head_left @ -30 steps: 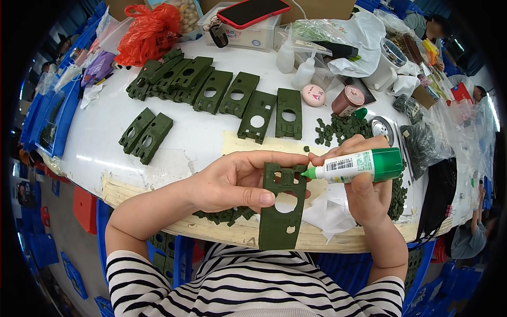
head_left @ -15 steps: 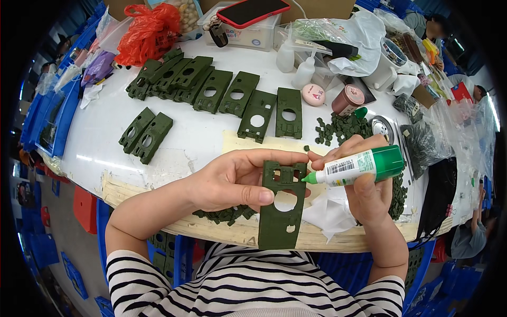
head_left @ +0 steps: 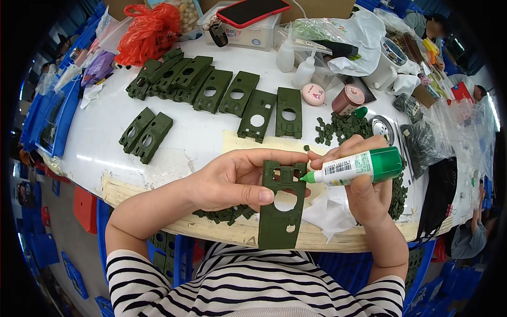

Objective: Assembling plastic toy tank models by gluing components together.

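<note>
My left hand [head_left: 235, 179] grips a dark green plastic model tank hull [head_left: 280, 224] by its upper part, thumb on its face. The hull has one large round hole and smaller openings at its top end. My right hand [head_left: 367, 195] is closed around a white glue bottle [head_left: 346, 169] with a green base and a green pointed nozzle. The nozzle tip lies at the hull's upper right edge, by a small opening; whether it touches cannot be told. Between the fingertips of my right hand is a small dark green piece [head_left: 307, 148], perhaps held or lying behind them.
Several similar green hulls [head_left: 289, 113] lie across the table. Small green parts [head_left: 346, 128] are heaped at right, beside a pink tin [head_left: 350, 99]. White squeeze bottles [head_left: 304, 73], a red plastic bag [head_left: 149, 34] and a phone [head_left: 253, 11] are at the back. White tissue [head_left: 330, 214] lies near the front edge.
The glue bottle has shifted very slightly left, its nozzle tip a little further over the hull's edge. The left hand and hull have stayed in place.
</note>
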Tool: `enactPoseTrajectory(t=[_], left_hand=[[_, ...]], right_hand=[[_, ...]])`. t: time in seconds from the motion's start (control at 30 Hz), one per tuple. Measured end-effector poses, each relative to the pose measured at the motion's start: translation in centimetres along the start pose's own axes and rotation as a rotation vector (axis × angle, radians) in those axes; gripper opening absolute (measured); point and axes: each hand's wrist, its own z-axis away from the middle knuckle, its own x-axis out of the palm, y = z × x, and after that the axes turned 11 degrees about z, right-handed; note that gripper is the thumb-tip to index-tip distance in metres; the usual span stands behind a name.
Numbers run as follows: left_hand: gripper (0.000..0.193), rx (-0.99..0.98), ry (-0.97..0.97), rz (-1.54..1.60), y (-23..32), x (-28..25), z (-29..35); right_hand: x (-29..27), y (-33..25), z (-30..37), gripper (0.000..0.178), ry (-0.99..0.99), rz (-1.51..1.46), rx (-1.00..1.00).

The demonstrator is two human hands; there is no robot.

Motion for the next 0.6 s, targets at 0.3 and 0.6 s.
enactPoseTrajectory(t=[0.3, 0.6], left_hand=[[0.072, -0.031, 0.094, -0.009, 0.16, 0.63, -0.13], [0.079, -0.034, 0.107, -0.004, 0.46, 0.66, 0.17]], right_hand=[[-0.12, -0.04, 0.07, 0.035, 0.005, 0.011, 0.010], [-0.54, 0.14, 0.05, 0.041, 0.140, -0.234, 0.156]])
